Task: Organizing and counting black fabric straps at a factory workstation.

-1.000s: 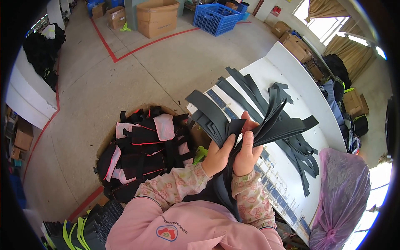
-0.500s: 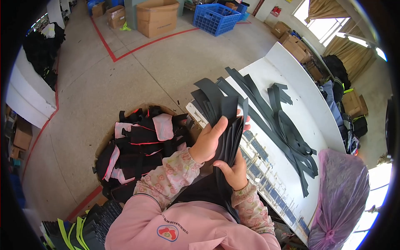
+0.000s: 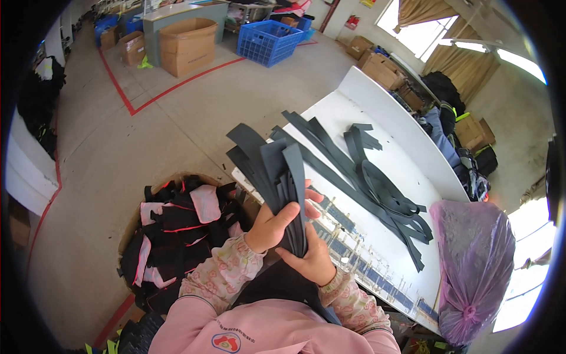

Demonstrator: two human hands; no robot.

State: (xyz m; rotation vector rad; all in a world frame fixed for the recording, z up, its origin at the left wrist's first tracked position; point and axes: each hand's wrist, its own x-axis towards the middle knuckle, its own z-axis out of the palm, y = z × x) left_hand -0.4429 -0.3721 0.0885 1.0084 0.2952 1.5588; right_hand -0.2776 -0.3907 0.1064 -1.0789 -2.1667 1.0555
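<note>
Strips (image 3: pixel 275 169) now bunched — lengthwise forward-left

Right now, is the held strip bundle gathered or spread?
Gathered: left hand and right hand clasp the dark strips together; upper ends fan out.

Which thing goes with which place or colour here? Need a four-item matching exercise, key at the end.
Things
1. Bundle of dark strips
2. Loose strips
3. Plastic bag
4. Crate

Places and colours
A. Translucent purple
B. Blue, standing on the floor
C. Lying on the white table
D. Held in the left hand and right hand

Right pairs: 1-D, 2-C, 3-A, 4-B
</note>
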